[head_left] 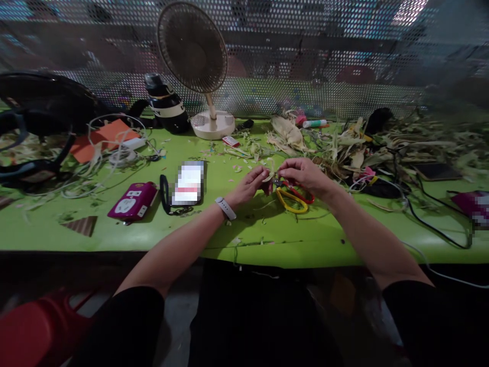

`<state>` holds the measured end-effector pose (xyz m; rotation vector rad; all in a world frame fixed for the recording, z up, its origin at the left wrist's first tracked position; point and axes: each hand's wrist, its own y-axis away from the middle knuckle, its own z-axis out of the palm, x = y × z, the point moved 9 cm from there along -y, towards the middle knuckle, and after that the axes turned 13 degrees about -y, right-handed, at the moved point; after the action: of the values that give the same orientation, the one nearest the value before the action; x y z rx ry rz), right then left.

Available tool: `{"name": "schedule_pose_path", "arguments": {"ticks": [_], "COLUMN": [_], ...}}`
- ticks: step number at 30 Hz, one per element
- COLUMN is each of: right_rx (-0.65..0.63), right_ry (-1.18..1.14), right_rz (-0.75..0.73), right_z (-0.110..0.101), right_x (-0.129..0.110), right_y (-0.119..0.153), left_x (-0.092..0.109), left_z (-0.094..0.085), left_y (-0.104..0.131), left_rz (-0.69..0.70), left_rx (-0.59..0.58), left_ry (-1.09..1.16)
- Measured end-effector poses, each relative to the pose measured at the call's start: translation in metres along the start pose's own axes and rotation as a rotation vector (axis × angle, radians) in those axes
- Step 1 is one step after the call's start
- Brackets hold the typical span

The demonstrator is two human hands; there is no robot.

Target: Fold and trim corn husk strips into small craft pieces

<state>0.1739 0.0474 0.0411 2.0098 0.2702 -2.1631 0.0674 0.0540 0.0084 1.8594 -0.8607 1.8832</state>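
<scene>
Over the green table (214,232), my left hand (252,184) has its fingers closed on a pale strip of dried leaf (270,173). Close by on the right, my right hand (303,174) is pinched at the same piece; the fingertips of both hands nearly meet. Scissors with yellow and red handles (292,201) lie just under and beside my right hand, their blades partly hidden. A pale wristband (225,208) is around my left wrist.
A phone (188,183) and a purple box (133,201) lie left of my hands. Behind stand a fan (212,125) and a dark bottle (168,108). Leaf scraps (351,148), cables and a dark phone (437,172) cover the right side. A red chair (30,326) is lower left.
</scene>
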Motion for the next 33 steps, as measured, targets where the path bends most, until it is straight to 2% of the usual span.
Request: {"name": "schedule_pose_path", "arguments": {"ticks": [5, 8, 13, 15, 18, 20, 22, 24, 27, 30, 33], "right_rx": [0.066, 0.08, 0.019, 0.038, 0.125, 0.231, 0.315, 0.288, 0.105, 0.009, -0.008], "right_ry": [-0.163, -0.079, 0.057, 0.036, 0.063, 0.146, 0.271, 0.431, 0.752, 0.985, 0.966], "right_rz": [0.054, 0.043, 0.005, 0.01, 0.004, -0.085, -0.27, -0.469, -0.651, -0.724, -0.726], "right_z": [-0.014, -0.014, 0.001, -0.002, -0.017, -0.032, -0.04, -0.03, 0.003, 0.024, 0.027], "right_x": [0.003, 0.0, -0.003, 0.0, 0.004, -0.003, -0.02, -0.036, -0.041, -0.032, -0.026], "right_y": [-0.003, -0.001, 0.001, -0.002, -0.007, -0.008, -0.004, 0.004, 0.013, 0.016, 0.014], "left_x": [-0.002, -0.003, -0.005, -0.004, -0.003, -0.002, 0.0, 0.0, -0.002, -0.004, -0.006], "left_z": [0.005, 0.003, 0.005, 0.003, 0.0, -0.001, -0.002, -0.001, 0.0, 0.0, 0.0], "left_y": [0.0, 0.0, -0.001, -0.001, -0.001, -0.002, -0.003, -0.003, -0.003, -0.003, -0.002], "left_rz": [-0.004, 0.002, -0.012, -0.017, -0.034, -0.029, -0.006, 0.001, -0.028, -0.078, -0.13], "left_rx": [-0.05, -0.039, -0.06, -0.04, 0.0, 0.002, -0.01, -0.027, -0.028, 0.006, 0.032], "left_ry": [0.105, 0.131, 0.16, 0.222, 0.319, 0.359, 0.379, 0.384, 0.384, 0.393, 0.38]}}
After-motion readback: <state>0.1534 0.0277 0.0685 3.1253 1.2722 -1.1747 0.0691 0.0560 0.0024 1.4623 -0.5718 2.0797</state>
